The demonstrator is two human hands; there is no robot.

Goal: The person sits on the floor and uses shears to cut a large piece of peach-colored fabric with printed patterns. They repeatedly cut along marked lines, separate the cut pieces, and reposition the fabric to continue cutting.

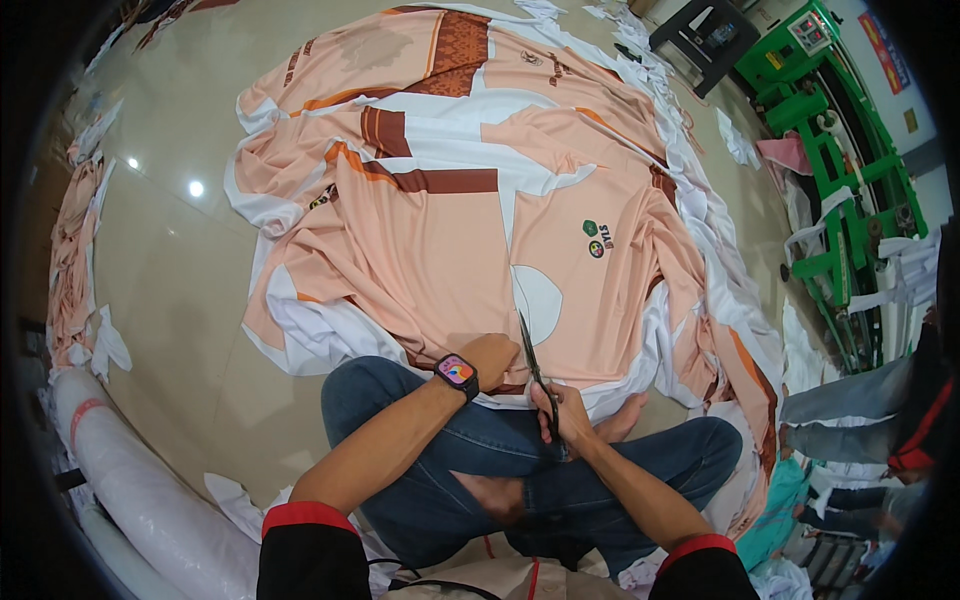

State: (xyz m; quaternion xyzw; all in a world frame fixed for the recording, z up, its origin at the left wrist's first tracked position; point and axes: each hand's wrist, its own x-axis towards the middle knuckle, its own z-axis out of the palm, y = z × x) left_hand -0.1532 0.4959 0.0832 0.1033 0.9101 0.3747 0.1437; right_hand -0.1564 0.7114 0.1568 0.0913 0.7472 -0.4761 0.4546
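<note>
A wide sheet of peach fabric (430, 250) with white margins and brown and orange bands lies spread on the floor before me. My right hand (565, 412) is closed round the handles of a pair of scissors (532, 350). Their blades point away from me and lie along the white gap between two peach panels, just below a white rounded shape (540, 303). My left hand (490, 360), with a black smartwatch (456, 371) on its wrist, is curled closed on the fabric left of the blades. Its fingertips are mostly hidden.
Green machinery (825, 170) and a black stool (704, 40) stand at the far right. Another person's legs (845, 420) show at right. A plastic-wrapped roll (150, 490) lies at lower left. Fabric scraps (75, 260) line the left side. My crossed legs border the fabric.
</note>
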